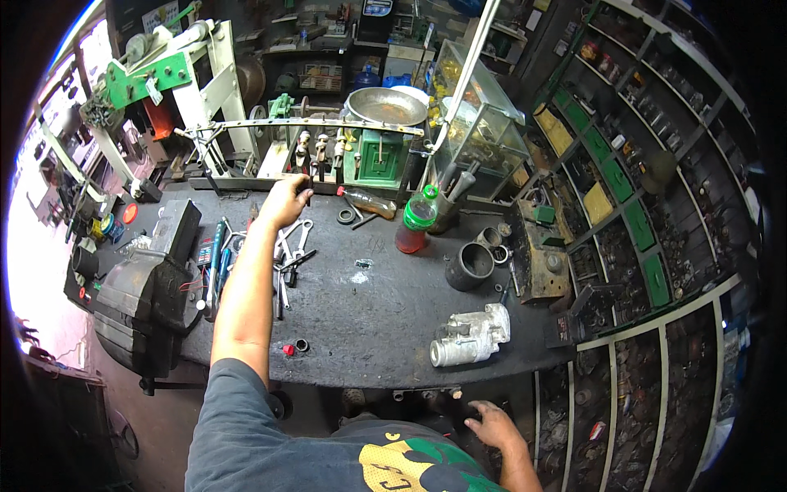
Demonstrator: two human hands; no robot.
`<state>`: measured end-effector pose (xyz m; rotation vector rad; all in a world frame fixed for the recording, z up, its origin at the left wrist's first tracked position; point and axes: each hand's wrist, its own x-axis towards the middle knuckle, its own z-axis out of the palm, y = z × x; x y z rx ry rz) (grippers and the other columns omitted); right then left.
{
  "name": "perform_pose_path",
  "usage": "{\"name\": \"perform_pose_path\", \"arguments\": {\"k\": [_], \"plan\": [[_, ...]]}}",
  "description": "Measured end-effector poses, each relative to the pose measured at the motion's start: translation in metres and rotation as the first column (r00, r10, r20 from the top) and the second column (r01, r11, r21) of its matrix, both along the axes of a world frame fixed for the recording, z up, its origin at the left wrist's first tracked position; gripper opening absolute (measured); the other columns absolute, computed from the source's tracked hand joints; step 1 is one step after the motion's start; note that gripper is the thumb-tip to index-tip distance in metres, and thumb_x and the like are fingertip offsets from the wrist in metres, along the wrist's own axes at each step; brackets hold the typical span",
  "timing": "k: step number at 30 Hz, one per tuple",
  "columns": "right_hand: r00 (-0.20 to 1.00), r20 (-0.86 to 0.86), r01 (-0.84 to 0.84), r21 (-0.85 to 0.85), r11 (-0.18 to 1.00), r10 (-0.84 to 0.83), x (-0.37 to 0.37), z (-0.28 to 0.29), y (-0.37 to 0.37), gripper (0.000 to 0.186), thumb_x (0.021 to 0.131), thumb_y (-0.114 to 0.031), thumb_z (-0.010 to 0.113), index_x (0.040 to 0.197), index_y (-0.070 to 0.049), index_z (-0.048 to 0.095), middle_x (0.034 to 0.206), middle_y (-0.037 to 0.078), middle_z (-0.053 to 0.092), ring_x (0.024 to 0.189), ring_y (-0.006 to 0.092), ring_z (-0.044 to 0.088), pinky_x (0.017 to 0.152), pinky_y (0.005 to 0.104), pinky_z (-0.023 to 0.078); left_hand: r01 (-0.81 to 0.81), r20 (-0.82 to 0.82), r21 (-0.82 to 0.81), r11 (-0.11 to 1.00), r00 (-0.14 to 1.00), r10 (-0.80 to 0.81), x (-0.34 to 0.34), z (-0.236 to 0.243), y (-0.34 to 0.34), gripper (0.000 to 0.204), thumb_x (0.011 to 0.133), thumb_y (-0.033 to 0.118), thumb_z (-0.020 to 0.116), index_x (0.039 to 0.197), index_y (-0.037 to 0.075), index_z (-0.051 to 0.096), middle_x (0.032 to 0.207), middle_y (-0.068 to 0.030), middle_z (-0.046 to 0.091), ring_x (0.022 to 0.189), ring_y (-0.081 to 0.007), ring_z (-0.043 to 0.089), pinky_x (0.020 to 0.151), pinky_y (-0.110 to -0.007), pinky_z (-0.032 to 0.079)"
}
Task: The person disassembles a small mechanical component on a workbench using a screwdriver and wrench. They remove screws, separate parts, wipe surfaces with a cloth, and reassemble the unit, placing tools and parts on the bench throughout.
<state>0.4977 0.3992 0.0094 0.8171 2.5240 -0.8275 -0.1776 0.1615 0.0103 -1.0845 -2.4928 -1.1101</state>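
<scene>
My left arm stretches across the dark workbench (377,291) to its back edge. There my left hand (284,202) has its fingers curled at a rack of upright tools (320,152); what they hold, if anything, is too small to make out. Below and beside that hand lie several wrenches (303,238). Hanging low at the bench's front edge, my right hand (494,425) is empty, its fingers apart. The nearest thing on the bench to it is a silver metal starter motor (470,336), lying on its side at the front right.
A black bench vise (139,312) stands at left. Toward the right are a green-capped bottle of red liquid (416,220) and a dark metal cylinder (470,267). Behind sits a green scale with a round pan (387,107). A red cap (288,349) lies near the front edge.
</scene>
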Motion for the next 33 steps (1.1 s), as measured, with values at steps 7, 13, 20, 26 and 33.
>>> {"name": "perform_pose_path", "arguments": {"k": [7,13,20,26,33], "plan": [[0.980,-0.159,-0.121,0.009,0.993,0.121,-0.032,0.017,0.010,0.050,0.101,-0.027,0.077,0.143,-0.003,0.067,0.143,0.022,0.069,0.135,0.0414,0.065,0.115,0.0473,0.052,0.113,0.445,0.084,0.990,0.885,-0.139,0.072,0.090,0.014,0.023,0.097,0.013,0.084,0.111,-0.002,0.073,0.093,-0.0082,0.078,0.085,-0.0176,0.074,0.079,-0.037,0.061],[0.813,-0.580,-0.063,-0.168,0.984,-0.047,-0.085,0.031,0.003,0.061,0.106,-0.017,0.069,0.161,0.001,0.048,0.160,0.029,0.056,0.142,0.0449,0.060,0.120,0.0477,0.049,0.552,0.571,0.054,0.832,0.667,-0.479,0.287,0.077,0.073,0.021,0.092,0.015,0.089,0.107,0.002,0.081,0.106,-0.0112,0.081,0.100,-0.0204,0.076,0.092,-0.038,0.060],[0.883,-0.458,-0.022,-0.250,0.968,-0.098,-0.085,0.020,0.060,0.029,0.108,-0.011,0.060,0.133,0.002,0.066,0.112,0.029,0.075,0.110,0.0493,0.072,0.095,0.0537,0.057,0.302,0.639,0.278,0.912,0.651,-0.410,0.436,-0.024,0.143,0.035,0.093,0.019,0.089,0.122,0.003,0.078,0.128,-0.0173,0.074,0.125,-0.0345,0.071,0.110,-0.044,0.053],[0.804,-0.331,0.120,-0.723,0.680,-0.494,-0.046,-0.024,0.168,0.043,0.112,-0.012,0.057,0.151,0.003,0.055,0.095,0.010,0.073,0.082,0.0194,0.071,0.078,0.0354,0.061,0.125,0.078,-0.142,0.982,0.990,-0.114,0.448,-0.053,0.204,0.050,0.082,0.025,0.093,0.127,0.011,0.078,0.126,-0.0136,0.070,0.125,-0.0396,0.065,0.107,-0.049,0.054],[0.898,-0.439,-0.088,-0.205,0.975,-0.012,-0.060,-0.004,0.206,0.038,0.108,-0.032,0.065,0.118,0.003,0.077,0.124,0.026,0.076,0.107,0.0475,0.074,0.096,0.0490,0.058,0.045,0.203,-0.137,0.990,0.979,-0.017,0.447,-0.068,0.217,0.021,0.087,0.018,0.086,0.103,0.008,0.080,0.104,-0.0152,0.068,0.099,-0.0413,0.071,0.087,-0.049,0.060]]}}
